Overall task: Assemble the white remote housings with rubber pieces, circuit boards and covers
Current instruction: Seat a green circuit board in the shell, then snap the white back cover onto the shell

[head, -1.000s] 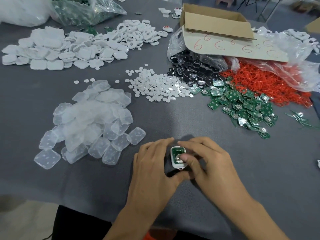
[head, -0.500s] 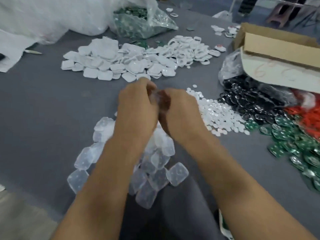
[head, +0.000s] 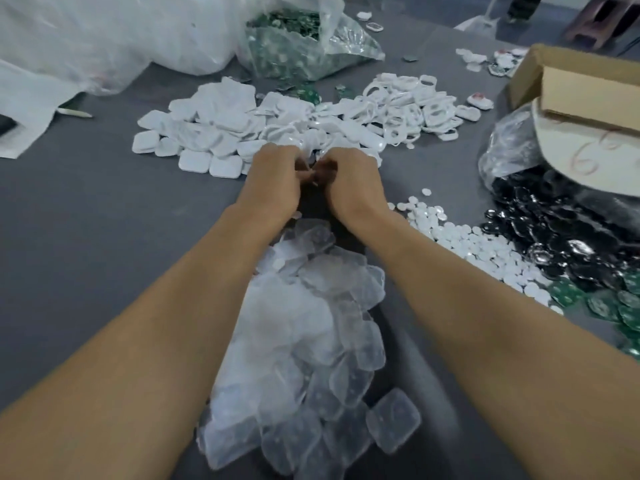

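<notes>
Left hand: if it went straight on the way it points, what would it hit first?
Most likely the pile of white square pieces just beyond its knuckles. The left hand points away from the person and looks almost at the pile's near edge, though its height is unclear.

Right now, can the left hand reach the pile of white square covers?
Probably yes. The left hand is at the near edge of the white covers, with nothing lying between. But its fingers curl toward the right hand, perhaps holding something too blurred to tell.
</notes>
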The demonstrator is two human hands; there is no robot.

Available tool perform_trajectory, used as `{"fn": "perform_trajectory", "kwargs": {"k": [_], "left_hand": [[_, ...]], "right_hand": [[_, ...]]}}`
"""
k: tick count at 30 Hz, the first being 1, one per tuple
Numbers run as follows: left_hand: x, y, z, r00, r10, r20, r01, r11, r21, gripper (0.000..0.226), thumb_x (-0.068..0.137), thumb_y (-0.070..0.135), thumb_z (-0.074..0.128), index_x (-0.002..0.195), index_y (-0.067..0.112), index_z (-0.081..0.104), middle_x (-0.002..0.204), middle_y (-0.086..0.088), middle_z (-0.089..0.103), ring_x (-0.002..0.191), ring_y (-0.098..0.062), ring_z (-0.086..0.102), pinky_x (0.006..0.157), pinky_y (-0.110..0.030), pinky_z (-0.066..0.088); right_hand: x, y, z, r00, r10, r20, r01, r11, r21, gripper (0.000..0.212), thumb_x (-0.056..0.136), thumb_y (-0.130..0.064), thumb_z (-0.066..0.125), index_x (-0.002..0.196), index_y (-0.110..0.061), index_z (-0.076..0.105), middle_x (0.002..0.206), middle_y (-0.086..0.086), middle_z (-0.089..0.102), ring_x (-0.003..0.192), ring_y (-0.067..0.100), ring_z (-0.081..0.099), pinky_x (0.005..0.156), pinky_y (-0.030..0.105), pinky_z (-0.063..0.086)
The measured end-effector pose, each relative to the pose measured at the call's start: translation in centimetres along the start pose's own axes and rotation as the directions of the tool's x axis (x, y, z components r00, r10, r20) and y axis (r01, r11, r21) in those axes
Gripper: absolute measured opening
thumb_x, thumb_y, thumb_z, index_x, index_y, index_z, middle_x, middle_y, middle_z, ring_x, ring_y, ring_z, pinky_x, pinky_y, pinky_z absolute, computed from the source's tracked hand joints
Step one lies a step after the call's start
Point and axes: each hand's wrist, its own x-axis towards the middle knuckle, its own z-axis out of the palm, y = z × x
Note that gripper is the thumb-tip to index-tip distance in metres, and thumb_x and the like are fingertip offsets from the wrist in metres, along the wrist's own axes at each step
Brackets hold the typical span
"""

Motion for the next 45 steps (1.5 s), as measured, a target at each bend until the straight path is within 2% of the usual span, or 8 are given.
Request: {"fn": "perform_trajectory", "kwargs": {"k": [4,9,17,27,32,34,40,45], "left_hand": [[-2.4,1.3,-2.4,0.994,0.036,-0.103,-0.059,0.971,-0.232,0.012,0.094,0.021,0.070,0.097,0.011,0.075,0.096,-0.002,0.073,0.090,-0.014,0.065,0.083,-0.027,0.049],[-10.1,5.1,-5.0,0.994,-0.055,-0.095,-0.020,0.757,-0.653,0.009,0.090,0.019,0.076,0.083,0.026,0.076,0.071,0.012,0.073,0.064,-0.001,0.064,0.064,-0.017,0.052],[-27.4,11.6,-2.2,0.882,0.143,0.448,0.425,0.167,-0.890,0.037,0.059,0.026,0.088,0.094,0.029,0.082,0.082,0.004,0.076,0.071,-0.005,0.068,0.064,-0.017,0.055],[-34.9,13.5,-0.3,0.876,0.213,0.432,0.352,0.331,-0.876,0.038,0.064,0.027,0.089,0.100,0.022,0.079,0.093,-0.013,0.077,0.084,-0.018,0.071,0.073,-0.023,0.056],[-36.2,13.3,-0.5,0.817,0.327,0.474,0.393,0.285,-0.874,0.035,0.063,0.011,0.088,0.096,0.017,0.078,0.084,-0.014,0.073,0.075,-0.014,0.066,0.075,-0.024,0.055],[-36.6,13.3,-0.6,0.797,0.364,0.481,0.391,0.294,-0.872,0.035,0.063,0.008,0.088,0.095,0.016,0.077,0.081,-0.013,0.072,0.071,-0.015,0.064,0.073,-0.025,0.055],[-37.6,14.1,0.1,0.882,0.291,0.370,0.258,0.359,-0.897,0.034,0.066,0.007,0.089,0.095,0.019,0.076,0.079,-0.012,0.074,0.071,-0.016,0.066,0.070,-0.023,0.054],[-38.1,13.6,0.8,0.850,0.363,0.383,0.192,0.464,-0.865,0.041,0.081,0.001,0.079,0.107,0.033,0.073,0.098,-0.006,0.079,0.095,-0.018,0.075,0.084,-0.026,0.057]], "right_hand": [[-1.7,-0.4,-2.0,0.993,-0.040,-0.108,0.057,0.985,0.161,0.017,0.094,-0.004,0.058,0.097,-0.013,0.073,0.099,0.006,0.065,0.089,0.014,0.060,0.078,0.016,0.045],[-10.1,-1.4,-8.1,0.998,0.057,0.029,-0.062,0.747,0.662,0.011,0.096,-0.011,0.066,0.101,-0.016,0.074,0.090,0.005,0.076,0.079,0.016,0.069,0.076,0.033,0.059],[-30.2,0.4,-14.9,0.896,0.407,0.178,-0.326,0.330,0.886,0.031,0.076,-0.024,0.071,0.105,-0.016,0.077,0.101,0.015,0.076,0.091,0.022,0.073,0.077,0.025,0.058],[-39.6,1.1,-19.2,0.888,0.459,0.032,-0.316,0.558,0.768,0.039,0.062,-0.015,0.081,0.101,-0.011,0.077,0.084,0.009,0.078,0.075,0.012,0.074,0.067,0.015,0.054],[-41.1,2.3,-20.5,0.821,0.474,0.319,-0.429,0.142,0.892,0.033,0.057,-0.006,0.078,0.090,-0.006,0.080,0.077,0.012,0.073,0.070,0.018,0.072,0.063,0.024,0.059],[-41.7,2.6,-20.5,0.807,0.446,0.387,-0.477,0.108,0.872,0.031,0.060,-0.006,0.077,0.091,-0.003,0.080,0.083,0.015,0.075,0.073,0.019,0.073,0.063,0.026,0.059],[-42.6,2.8,-20.1,0.916,0.337,0.218,-0.376,0.530,0.760,0.046,0.073,-0.012,0.083,0.118,-0.009,0.071,0.096,0.008,0.078,0.094,0.016,0.074,0.076,0.020,0.056],[-42.5,3.6,-20.3,0.916,0.308,0.256,-0.392,0.559,0.731,0.049,0.070,-0.007,0.084,0.117,-0.014,0.072,0.103,0.010,0.077,0.098,0.022,0.073,0.080,0.024,0.056]]}}
